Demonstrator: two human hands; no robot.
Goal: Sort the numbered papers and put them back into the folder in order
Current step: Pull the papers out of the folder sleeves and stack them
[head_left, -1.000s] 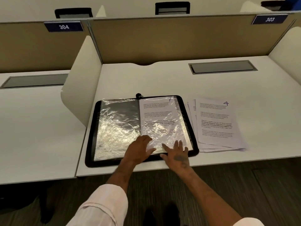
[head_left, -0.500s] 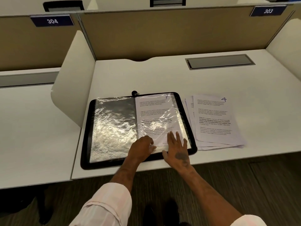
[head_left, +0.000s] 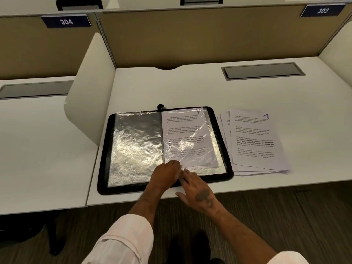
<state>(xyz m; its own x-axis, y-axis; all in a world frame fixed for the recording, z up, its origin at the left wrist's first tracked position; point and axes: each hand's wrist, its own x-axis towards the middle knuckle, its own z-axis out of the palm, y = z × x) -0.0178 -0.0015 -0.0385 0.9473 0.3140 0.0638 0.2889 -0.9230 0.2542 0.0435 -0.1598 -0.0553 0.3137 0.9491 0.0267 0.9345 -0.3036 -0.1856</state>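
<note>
Folder (head_left: pixel 105 149), black-edged with crinkled clear plastic sleeves, lies open near the front of the white table (head_left: pixel 190 86). Its right sleeve holds a printed sheet (head_left: pixel 184 134) marked 7. Just beside it on the right sits a loose stack of white printed papers (head_left: pixel 253 141), 4 on top. Left hand (head_left: pixel 165 174) curls at that sleeve's lower edge; whether it pinches the plastic I cannot tell. Right hand (head_left: pixel 198 189), fingers straight, rests on the folder's lower border.

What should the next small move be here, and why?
Probably nudge the sheet marked 7 square in the right sleeve of the folder: it sits slightly skewed, its lower edge short of the sleeve's bottom. The left hand and right hand are both at that lower edge, and the stack topped by 4 waits beside the folder.
</note>
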